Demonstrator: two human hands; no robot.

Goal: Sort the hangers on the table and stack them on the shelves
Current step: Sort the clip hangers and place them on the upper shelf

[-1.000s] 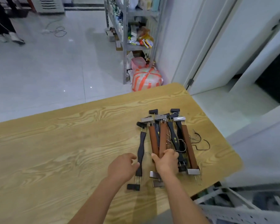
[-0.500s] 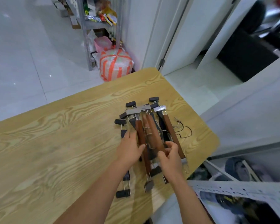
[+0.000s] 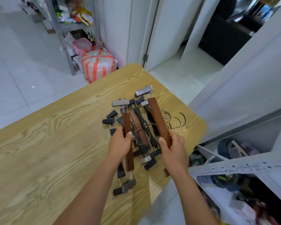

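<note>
Sorting barely starting, my read. Left hand (image 3: 120,143) gripping one brown hanger (image 3: 128,127), right hand (image 3: 173,148) gripping second brown hanger (image 3: 158,117), both over pile (image 3: 143,125) lying on table (image 3: 55,143) nr right edge. No hangers showing on any shelf.

Black ones + third brown one lying tangled, wire hooks (image 3: 177,119) crossing, prob snagging on pull.

White rack (image 3: 234,164) w/ clutter sitting just beside table. Striped bundle (image 3: 97,65) + shelf unit (image 3: 62,30) standing beyond, not blocking.

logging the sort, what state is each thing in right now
left grip: curled round left brown hanger
right grip: curled round right brown hanger
hanger pile: jumbled, unsorted, lying on the table
</note>
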